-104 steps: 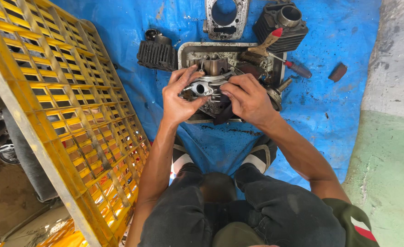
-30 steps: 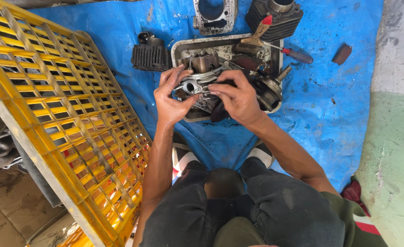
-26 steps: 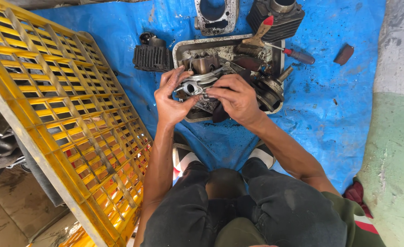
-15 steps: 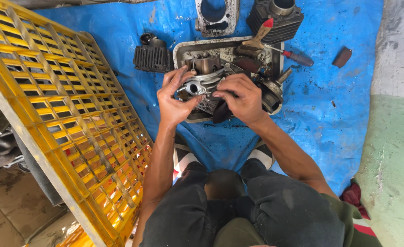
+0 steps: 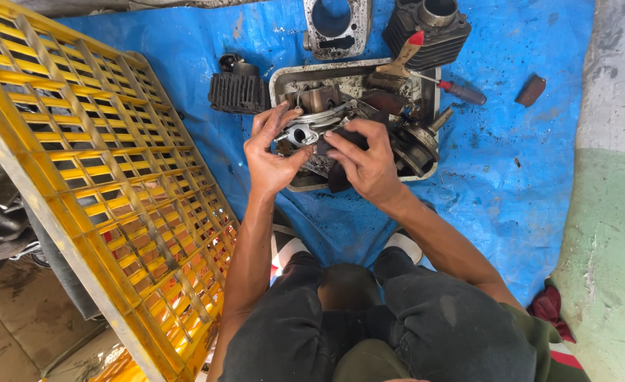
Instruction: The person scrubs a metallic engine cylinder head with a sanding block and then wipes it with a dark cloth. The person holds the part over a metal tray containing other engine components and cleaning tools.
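I am squatting on a blue tarp [image 5: 511,184] spread over the floor, looking straight down past my knees. A big yellow plastic crate [image 5: 93,184] leans along my left side. Ahead of me sits a shallow metal tray [image 5: 284,74] crowded with greasy engine parts, and dark finned cylinders (two beyond the tray, one to its left) rest on the tarp around it. A red-handled screwdriver [image 5: 461,90] lies across the tray's far right corner.

Both my forearms reach forward and converge over the tray's near edge. My left hand [image 5: 271,157] is curled closed around the left end of a small shiny metal part [image 5: 304,133], thumb toward me, fingers wrapped over the far side. The part's long axis runs left to right between my hands, so it lies just right of my left palm and just left of my right hand.

My right hand [image 5: 370,164] is closed on a dark rag [image 5: 339,177], pinching it against the part's right end, wrist bent inward.
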